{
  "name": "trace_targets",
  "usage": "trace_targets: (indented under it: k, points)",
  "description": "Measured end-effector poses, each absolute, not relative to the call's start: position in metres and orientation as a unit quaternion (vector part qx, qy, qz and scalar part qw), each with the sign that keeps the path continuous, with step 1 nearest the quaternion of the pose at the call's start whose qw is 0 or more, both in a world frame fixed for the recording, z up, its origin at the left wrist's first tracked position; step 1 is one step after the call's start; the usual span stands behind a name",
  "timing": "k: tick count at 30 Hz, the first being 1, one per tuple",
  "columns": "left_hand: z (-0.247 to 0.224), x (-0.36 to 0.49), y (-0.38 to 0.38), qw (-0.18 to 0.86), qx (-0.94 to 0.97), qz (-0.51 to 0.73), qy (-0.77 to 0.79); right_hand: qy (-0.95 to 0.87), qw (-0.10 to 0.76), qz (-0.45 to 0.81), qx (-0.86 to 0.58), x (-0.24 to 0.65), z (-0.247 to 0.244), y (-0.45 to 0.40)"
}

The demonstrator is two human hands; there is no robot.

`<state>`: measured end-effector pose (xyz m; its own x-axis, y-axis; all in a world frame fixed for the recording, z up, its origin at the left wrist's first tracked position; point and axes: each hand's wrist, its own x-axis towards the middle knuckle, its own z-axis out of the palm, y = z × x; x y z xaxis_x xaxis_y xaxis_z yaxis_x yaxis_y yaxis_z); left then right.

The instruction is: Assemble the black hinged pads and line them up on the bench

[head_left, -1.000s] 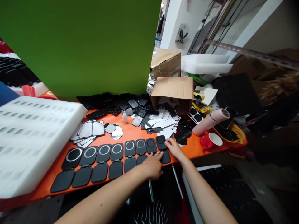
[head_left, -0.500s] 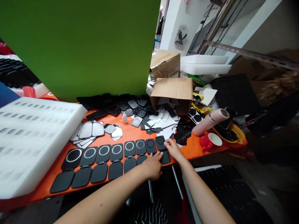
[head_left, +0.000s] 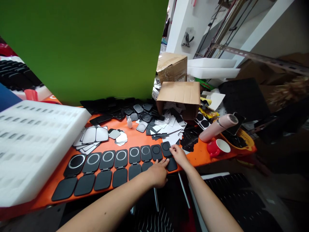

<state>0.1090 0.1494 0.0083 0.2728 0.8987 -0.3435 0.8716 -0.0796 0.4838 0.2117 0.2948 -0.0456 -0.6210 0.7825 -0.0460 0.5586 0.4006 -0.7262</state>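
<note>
A row of dark folding pads [head_left: 121, 156] lies opened along the front of the orange table [head_left: 135, 137]; several of them carry a pale ring on the upper panel. My left hand [head_left: 158, 172] rests over the lower panels near the right end, fingers apart, hiding part of them. My right hand [head_left: 178, 154] has its fingers pinched at the right edge of the last upper panel [head_left: 166, 149]; what they hold, if anything, is too small to make out. Behind the row lie grey-white plates [head_left: 95, 134], silvery stickers [head_left: 121, 138] and a small white bottle [head_left: 129, 122].
White foam tray [head_left: 36, 138] at left, green panel [head_left: 84, 48] behind. Paper scraps [head_left: 171, 129] spill before an open cardboard box [head_left: 178, 91]. A pink flask [head_left: 217, 128], red mug [head_left: 218, 148] and yellow basket [head_left: 248, 138] stand at right.
</note>
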Motion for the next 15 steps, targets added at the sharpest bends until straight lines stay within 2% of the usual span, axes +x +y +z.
trace_targets:
  k: [15]
  points:
    - [0.007, 0.108, 0.150, 0.314, 0.734, 0.019, 0.602, -0.879, 0.078, 0.181, -0.435, 0.198, -0.028, 0.284]
